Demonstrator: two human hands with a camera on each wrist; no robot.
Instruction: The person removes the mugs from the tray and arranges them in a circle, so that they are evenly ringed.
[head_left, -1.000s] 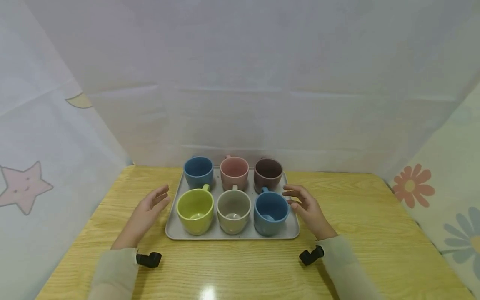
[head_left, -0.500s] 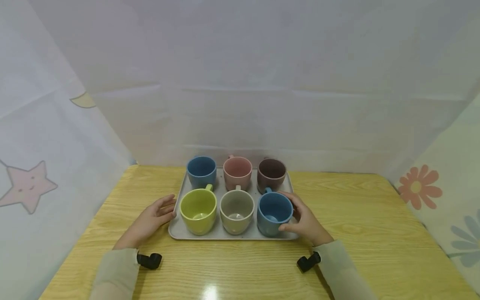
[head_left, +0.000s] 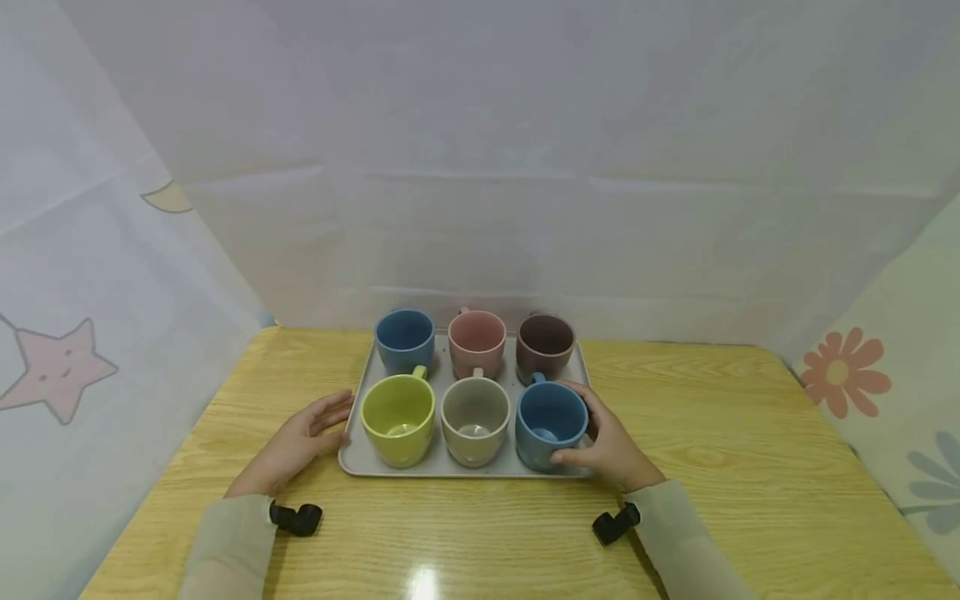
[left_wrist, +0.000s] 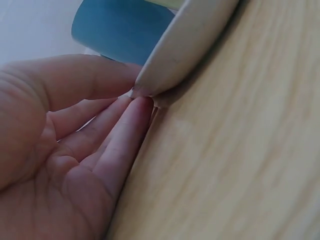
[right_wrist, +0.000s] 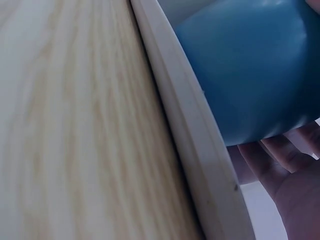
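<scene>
My right hand grips the front-right blue mug round its outer side, thumb in front and fingers behind. In the right wrist view, fingers lie against that mug's wall, just above the tray's rim. At the left end of the light grey tray, my left hand pinches the edge. The left wrist view has the thumb on the tray's rim and fingertips at its underside. Beside the gripped mug stand a pale grey mug and a yellow-green mug, both upright.
Along the tray's back row stand another blue mug, a pink mug and a dark brown mug. The tray lies on a wooden table, near a pale cloth backdrop at the table's far edge.
My right hand has moved in from beside the tray and closed round the front-right blue mug. My left hand has come to the tray's left edge and pinches it.
</scene>
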